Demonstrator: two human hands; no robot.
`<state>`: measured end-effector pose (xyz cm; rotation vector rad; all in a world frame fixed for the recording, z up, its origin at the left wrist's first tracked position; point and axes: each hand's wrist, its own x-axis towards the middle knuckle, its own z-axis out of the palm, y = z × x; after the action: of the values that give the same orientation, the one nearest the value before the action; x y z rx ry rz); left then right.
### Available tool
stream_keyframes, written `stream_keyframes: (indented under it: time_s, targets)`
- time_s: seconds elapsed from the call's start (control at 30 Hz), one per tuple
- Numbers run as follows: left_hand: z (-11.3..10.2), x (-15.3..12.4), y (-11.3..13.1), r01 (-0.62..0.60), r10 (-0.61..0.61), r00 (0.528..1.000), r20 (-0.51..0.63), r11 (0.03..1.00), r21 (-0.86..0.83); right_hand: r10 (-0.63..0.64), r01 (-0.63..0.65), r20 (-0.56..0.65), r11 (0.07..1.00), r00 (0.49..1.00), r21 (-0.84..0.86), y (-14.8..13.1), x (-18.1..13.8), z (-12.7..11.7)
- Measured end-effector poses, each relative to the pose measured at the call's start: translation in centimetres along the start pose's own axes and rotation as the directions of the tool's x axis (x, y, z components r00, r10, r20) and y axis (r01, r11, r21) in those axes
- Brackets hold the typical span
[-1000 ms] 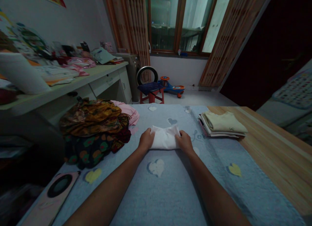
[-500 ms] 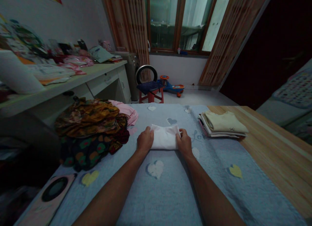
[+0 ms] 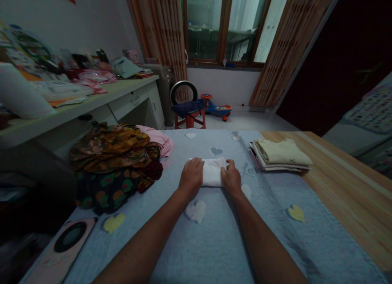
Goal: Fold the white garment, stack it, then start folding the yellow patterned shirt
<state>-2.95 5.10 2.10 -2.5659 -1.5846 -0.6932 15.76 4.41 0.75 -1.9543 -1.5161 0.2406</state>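
Both forearms reach forward from the near edge, the left forearm (image 3: 147,231) slanting in from one side and the right forearm (image 3: 265,235) from the other, so that the hands nearly meet at mid-table. The left hand (image 3: 192,176) lies palm down, fingers laid side by side over the left part of a white cloth (image 3: 212,171), hiding that part from sight. The right hand (image 3: 232,177) is clamped on the cloth's right edge, thumb on top and fingers bent around the far side. Between the hands the cloth shows as a small folded bundle resting on the table.

Around them, a blue cover (image 3: 208,243) with heart patterns spreads over most of the wooden table (image 3: 346,190), whose bare top shows along the right. A long pale desk (image 3: 128,97) loaded with odds and ends stands beyond on the left. Nearer, a loose heap of dark and mustard patterned clothes (image 3: 116,153) sits left of the left hand, a pink garment (image 3: 161,141) at its back. To the right of the right hand is a neat folded stack (image 3: 281,153), cream on top. A red stool (image 3: 190,120) stands past the far edge, beside a blue ride-on toy (image 3: 216,108).
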Motion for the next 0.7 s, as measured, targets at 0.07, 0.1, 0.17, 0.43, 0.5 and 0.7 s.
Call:
stream_keyframes:
  time_s: [0.07,0.1,0.17,0.43,0.5,0.7]
  targets:
    - [0.7,-0.1,0.6,-0.097,0.101,0.99,0.102,0.994,-0.043,0.005,-0.005,0.008,1.0,1.0,0.003,0.1,0.0,0.0]
    - [1.1,-0.1,0.9,-0.104,0.11,0.983,0.149,0.993,-0.052,0.007,-0.008,0.008,1.0,1.0,0.004,0.1,0.0,0.0]
    - [1.8,-0.2,1.1,-0.076,0.084,0.972,0.217,0.996,-0.047,-0.018,0.018,-0.023,1.0,1.0,-0.004,0.2,-0.1,0.0]
    - [2.2,-0.6,1.0,-0.044,0.032,0.97,0.241,0.998,0.042,-0.471,0.462,-0.072,0.88,0.879,-0.113,-1.7,-1.2,0.4]
    - [2.2,-0.6,1.0,-0.045,0.032,0.971,0.238,0.998,0.047,-0.536,0.535,0.024,0.839,0.844,-0.097,-1.9,-1.5,1.0]
    - [2.3,-0.6,0.7,-0.029,0.017,0.967,0.255,0.999,0.042,-0.423,0.487,0.313,0.858,0.85,-0.162,-1.1,-1.1,1.7]
